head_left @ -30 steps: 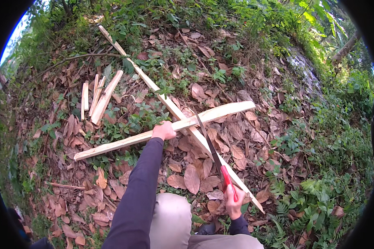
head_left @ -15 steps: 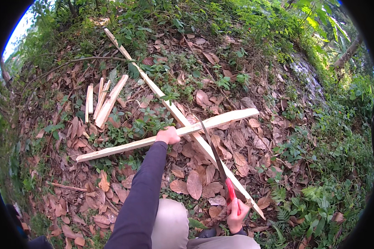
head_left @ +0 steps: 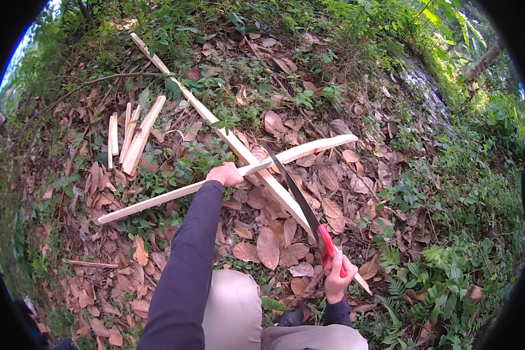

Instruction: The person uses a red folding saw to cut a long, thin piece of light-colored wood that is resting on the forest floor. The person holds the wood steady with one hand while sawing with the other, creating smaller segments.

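Note:
A long pale wooden strip [head_left: 204,112] lies on the leaf litter, slanting from far left to near right. Across it rests another pale strip [head_left: 318,146]. My left hand [head_left: 225,174] is closed around this upper strip, just left of the crossing. My right hand [head_left: 338,280] grips the red handle of a hand saw [head_left: 298,197]. The dark blade reaches forward and left over the upper strip, just right of the crossing. Whether its teeth have cut into the wood cannot be made out.
Several short split wood pieces [head_left: 143,135] lie on the left. A thin bent branch [head_left: 99,86] arches behind them. Dry brown leaves and low green plants cover the ground. My knees [head_left: 233,306] are at the lower edge. A grey rocky patch [head_left: 426,93] shows at the far right.
My right hand and the saw have moved forward, so the blade tip reaches farther past the upper strip. My left hand keeps its hold. The whole view has shifted slightly.

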Demonstrator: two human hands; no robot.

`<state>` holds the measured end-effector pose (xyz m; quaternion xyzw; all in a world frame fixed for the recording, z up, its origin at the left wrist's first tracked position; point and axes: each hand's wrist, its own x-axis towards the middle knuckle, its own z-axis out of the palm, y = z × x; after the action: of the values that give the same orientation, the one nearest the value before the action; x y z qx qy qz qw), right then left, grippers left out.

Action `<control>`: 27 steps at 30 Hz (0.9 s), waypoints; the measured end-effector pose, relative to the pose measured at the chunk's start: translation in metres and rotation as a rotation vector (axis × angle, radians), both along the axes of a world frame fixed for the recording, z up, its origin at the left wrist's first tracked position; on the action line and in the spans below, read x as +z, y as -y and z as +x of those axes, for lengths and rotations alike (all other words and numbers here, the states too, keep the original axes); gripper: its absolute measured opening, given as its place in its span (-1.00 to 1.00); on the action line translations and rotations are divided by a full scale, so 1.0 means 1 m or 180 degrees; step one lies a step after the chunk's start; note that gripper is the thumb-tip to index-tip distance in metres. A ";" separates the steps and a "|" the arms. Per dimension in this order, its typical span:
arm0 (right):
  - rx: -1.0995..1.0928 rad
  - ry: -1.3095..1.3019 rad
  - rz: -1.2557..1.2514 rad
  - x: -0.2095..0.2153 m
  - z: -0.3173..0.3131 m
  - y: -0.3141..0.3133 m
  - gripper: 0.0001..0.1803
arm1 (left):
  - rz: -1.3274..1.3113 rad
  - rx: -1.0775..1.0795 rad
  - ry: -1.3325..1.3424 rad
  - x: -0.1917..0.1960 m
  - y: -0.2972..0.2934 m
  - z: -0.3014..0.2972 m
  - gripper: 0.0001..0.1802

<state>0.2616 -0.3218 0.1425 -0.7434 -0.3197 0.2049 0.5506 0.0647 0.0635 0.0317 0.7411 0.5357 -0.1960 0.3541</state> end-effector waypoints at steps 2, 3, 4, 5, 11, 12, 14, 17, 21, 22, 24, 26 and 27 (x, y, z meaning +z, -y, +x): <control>0.0265 -0.0221 -0.0127 0.007 0.010 0.009 -0.59 | 0.0120 0.0144 0.0063 -0.006 0.010 -0.004 -0.40; 0.0289 -0.0684 -0.0140 0.017 0.010 0.016 -0.61 | 0.0115 0.0141 0.0089 -0.009 0.015 -0.005 -0.39; 0.0329 -0.1134 -0.0110 0.025 0.011 0.017 -0.64 | 0.0154 0.0150 0.0126 -0.005 0.015 -0.005 -0.39; 0.0404 -0.1009 -0.0321 0.025 0.014 0.026 -0.67 | 0.0109 0.0157 0.0104 -0.007 0.013 -0.003 -0.39; 0.1028 -0.1271 0.0347 0.058 0.005 0.017 -0.61 | 0.0109 0.0138 0.0092 0.004 0.014 0.001 -0.38; 0.0979 -0.1295 0.0232 0.062 0.005 0.012 -0.56 | 0.0115 0.0119 0.0083 0.001 0.016 0.000 -0.37; 0.0922 -0.1335 0.0031 0.068 0.006 -0.001 -0.47 | 0.0165 0.0116 0.0067 -0.003 0.013 -0.005 -0.37; 0.1011 -0.1060 -0.0026 0.056 0.007 -0.014 -0.56 | 0.0190 0.0124 0.0042 -0.012 0.013 -0.006 -0.37; 0.1097 -0.0991 -0.0017 0.035 0.005 -0.037 -0.64 | 0.0178 0.0045 0.0040 -0.014 0.010 -0.009 -0.33; 0.1141 -0.0997 -0.0028 0.029 0.006 -0.039 -0.64 | 0.0133 0.0057 0.0018 -0.002 0.014 -0.004 -0.32; 0.1308 -0.1415 0.0081 0.011 0.013 -0.034 -0.62 | 0.0101 0.0072 -0.0021 0.002 0.015 -0.004 -0.30; 0.1384 -0.1932 0.0409 0.008 0.012 -0.035 -0.61 | 0.0116 0.0074 -0.0024 0.000 0.015 -0.001 -0.29; 0.1617 -0.2075 0.0284 0.009 0.019 -0.034 -0.61 | 0.0174 0.0098 -0.0019 -0.001 0.013 -0.001 -0.30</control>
<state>0.2806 -0.2881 0.1519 -0.5124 -0.3104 0.5449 0.5866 0.0634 0.0500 0.0308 0.7416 0.5532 -0.1780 0.3352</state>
